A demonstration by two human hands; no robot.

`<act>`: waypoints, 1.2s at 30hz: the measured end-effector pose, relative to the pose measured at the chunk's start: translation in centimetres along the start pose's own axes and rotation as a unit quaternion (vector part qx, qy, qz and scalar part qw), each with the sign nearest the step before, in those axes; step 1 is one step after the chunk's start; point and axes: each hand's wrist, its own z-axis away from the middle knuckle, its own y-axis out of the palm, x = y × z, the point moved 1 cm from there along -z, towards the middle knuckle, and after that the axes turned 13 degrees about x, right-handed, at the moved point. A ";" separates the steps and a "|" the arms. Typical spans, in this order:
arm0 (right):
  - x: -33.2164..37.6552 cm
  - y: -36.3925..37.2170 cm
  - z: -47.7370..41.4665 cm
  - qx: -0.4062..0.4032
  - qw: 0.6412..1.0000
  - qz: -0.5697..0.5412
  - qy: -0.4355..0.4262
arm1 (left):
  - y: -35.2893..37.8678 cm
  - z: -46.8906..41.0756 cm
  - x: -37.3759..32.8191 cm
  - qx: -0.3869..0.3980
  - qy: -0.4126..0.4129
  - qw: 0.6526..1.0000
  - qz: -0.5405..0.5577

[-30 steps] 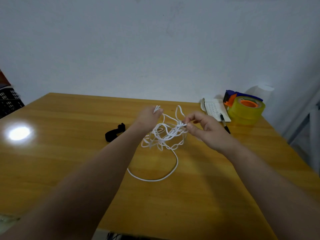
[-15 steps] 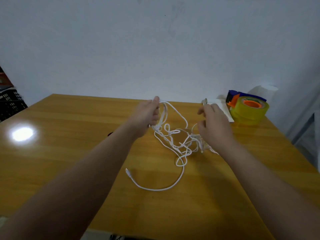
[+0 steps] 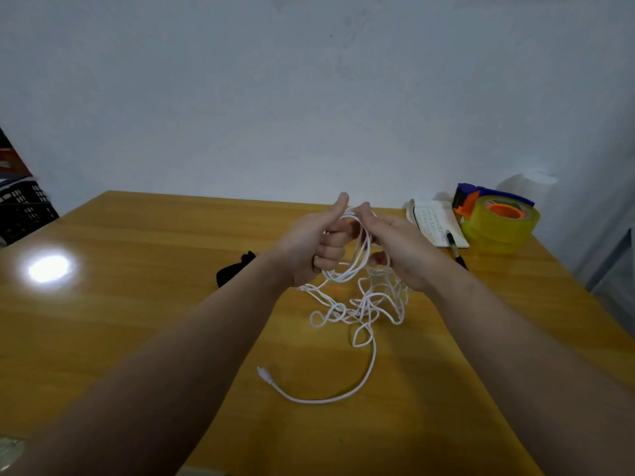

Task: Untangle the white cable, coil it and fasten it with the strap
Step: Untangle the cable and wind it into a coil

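Over at the far left edge, off the table, stands a black crate [image 3: 25, 214]. The wooden table [image 3: 137, 321] shows a bright patch of glare [image 3: 48, 268] on its left part. Further in, a black strap [image 3: 232, 273] lies flat on the wood, partly hidden behind the left forearm, with nothing touching it.

The left hand [image 3: 309, 247] is raised above the middle of the table, thumb pointing up, its fingers curled round a few loops of the white cable [image 3: 357, 309], so it is grasping the cable. Those loops hang in the narrow space between the two hands. The right hand [image 3: 403, 250] sits close beside the left, their fingertips nearly meeting at the top, and its fingers are curled round the same loops, so it is gripping the cable too.

Below the hands the rest of the cable drops in a loose tangle onto the table top. From that tangle one strand sweeps toward the near edge and bends back left, ending in a plug [image 3: 263, 372] that lies on the wood between the forearms.

To the right of the hands a white notebook [image 3: 434, 219] lies near the back edge, with a pen [image 3: 455, 250] at its near corner. Just beside it, at the far right, is a big roll of yellow tape [image 3: 500, 231] with an orange core in a blue dispenser.
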 end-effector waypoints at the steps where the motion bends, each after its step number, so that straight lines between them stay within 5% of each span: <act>1: 0.0 0.1 0.0 -0.010 1.000 -0.008 -0.007 | -0.1 0.0 0.0 -0.017 0.010 0.999 -0.025; 8: -0.5 0.4 0.1 0.005 0.998 -0.021 -0.052 | -1.4 -0.1 0.5 -0.120 0.057 0.984 -0.121; 16: -0.3 0.4 -0.2 -0.074 0.992 0.072 -0.074 | 0.0 0.7 0.0 -0.044 0.011 0.998 0.054; 25: -0.7 -2.3 1.1 0.057 0.991 0.121 -0.027 | -1.4 2.2 -1.4 -0.148 0.123 0.965 0.177; 30: -1.9 -4.0 1.3 -0.065 0.982 0.179 -0.013 | -1.1 2.7 -1.3 -0.096 0.134 0.974 0.153; 36: -2.8 -2.6 -0.3 -0.194 0.882 0.428 0.031 | 1.0 1.9 -0.9 -0.049 0.108 0.981 0.153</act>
